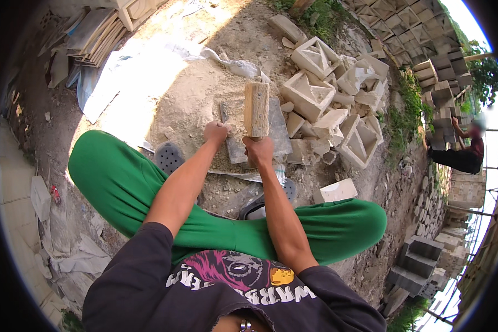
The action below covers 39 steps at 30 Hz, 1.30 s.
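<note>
My right hand (pixel 259 150) is wrapped round the lower end of a wooden mallet (pixel 257 108), whose thick, worn, squared head points away from me over a dark flat slab (pixel 282 137). My left hand (pixel 216 131) is closed just left of the mallet, by the slab's left edge; whatever is in its fingers, if anything, is hidden. Pale crumbs and powder lie on and around the slab. Part of the slab is covered by the mallet and my right hand.
Broken pale hollow blocks (pixel 309 95) are heaped to the right. A loose pale block (pixel 336 191) lies near my right knee. Boards (pixel 97 34) are stacked at the far left. Stacked grey blocks (pixel 418 263) stand at the lower right; a person (pixel 463 152) is by a block wall.
</note>
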Tool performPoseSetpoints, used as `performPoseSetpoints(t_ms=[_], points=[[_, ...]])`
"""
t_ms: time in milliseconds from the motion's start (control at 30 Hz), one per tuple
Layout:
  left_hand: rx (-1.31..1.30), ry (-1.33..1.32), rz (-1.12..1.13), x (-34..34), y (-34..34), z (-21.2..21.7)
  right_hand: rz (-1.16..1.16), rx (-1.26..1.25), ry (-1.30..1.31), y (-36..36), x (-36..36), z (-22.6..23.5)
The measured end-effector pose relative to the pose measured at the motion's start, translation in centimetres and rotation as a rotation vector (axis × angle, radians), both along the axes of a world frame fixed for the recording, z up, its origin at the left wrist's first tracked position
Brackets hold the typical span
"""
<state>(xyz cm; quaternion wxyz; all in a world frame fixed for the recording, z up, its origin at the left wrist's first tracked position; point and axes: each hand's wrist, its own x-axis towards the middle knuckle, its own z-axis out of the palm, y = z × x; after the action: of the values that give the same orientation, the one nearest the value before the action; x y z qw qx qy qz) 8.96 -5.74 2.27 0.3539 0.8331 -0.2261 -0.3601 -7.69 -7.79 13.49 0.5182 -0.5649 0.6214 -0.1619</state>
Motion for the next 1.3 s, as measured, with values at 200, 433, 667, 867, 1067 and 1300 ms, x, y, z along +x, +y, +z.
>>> performPoseSetpoints(t_ms=[200, 433, 667, 867, 1067, 1300], points=[[0.031, 0.064, 0.106, -0.1, -0.4, 0.7, 0.168, 0.106, 0.284, 1.0, -1.6, -3.5], [-0.105, 0.133, 0.058, 1.0, 0.5, -3.5, 0.01, -0.018, 0.025, 0.0, 0.5, 2.3], [0.063, 0.116, 0.056, -0.6, -0.7, 0.6, 0.114, 0.068, 0.342, 1.3, -1.9, -5.1], [-0.003, 0.133, 0.036, 0.1, -0.2, -0.6, -0.027, 0.113, 0.034, 0.1, -0.6, -0.5], [-0.011, 0.256, 0.062, -0.2, -0.9, 0.0, 0.018, 0.008, 0.057, 1.6, -1.1, -3.5], [-0.016, 0.079, 0.064, 0.8, -0.2, -2.7, 0.038, 0.155, 0.099, 0.5, -0.9, -1.5]])
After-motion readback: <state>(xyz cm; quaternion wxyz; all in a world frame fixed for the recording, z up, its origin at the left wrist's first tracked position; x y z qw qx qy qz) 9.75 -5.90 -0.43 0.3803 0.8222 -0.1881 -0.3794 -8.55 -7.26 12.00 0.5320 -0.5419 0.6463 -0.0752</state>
